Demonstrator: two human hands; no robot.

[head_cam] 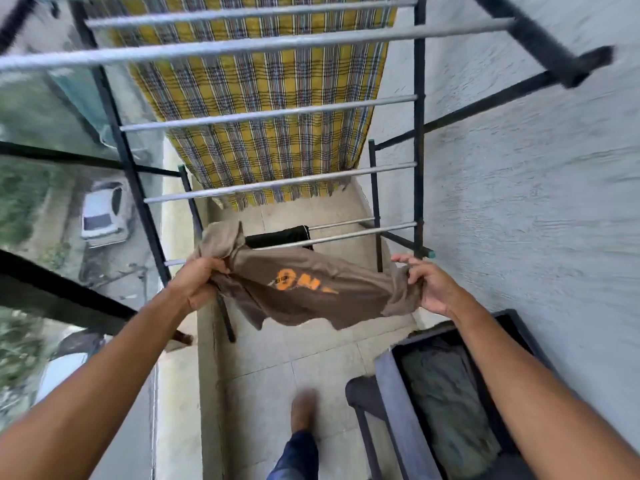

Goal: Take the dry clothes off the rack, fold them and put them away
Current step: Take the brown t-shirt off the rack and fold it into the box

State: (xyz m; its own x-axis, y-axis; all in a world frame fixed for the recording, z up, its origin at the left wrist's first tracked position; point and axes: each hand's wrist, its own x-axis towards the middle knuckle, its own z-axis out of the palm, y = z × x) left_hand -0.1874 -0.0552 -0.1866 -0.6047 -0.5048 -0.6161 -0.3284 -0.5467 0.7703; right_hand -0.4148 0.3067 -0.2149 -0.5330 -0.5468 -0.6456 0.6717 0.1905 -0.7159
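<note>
A brown T-shirt (311, 292) with an orange print hangs stretched between both hands, just in front of the drying rack (277, 114). My left hand (197, 282) grips its bunched left end. My right hand (433, 285) pinches its right end, fingers partly spread. A yellow checked cloth (256, 109) is draped over the rack's upper rails. A small black garment (277, 237) hangs on a lower rail behind the T-shirt.
A dark chair (388, 393) with a greenish cushion stands at the lower right against the white wall (536, 202). A glass balcony railing (69, 296) runs along the left, with a car far below. My foot (303, 410) is on the tiled floor.
</note>
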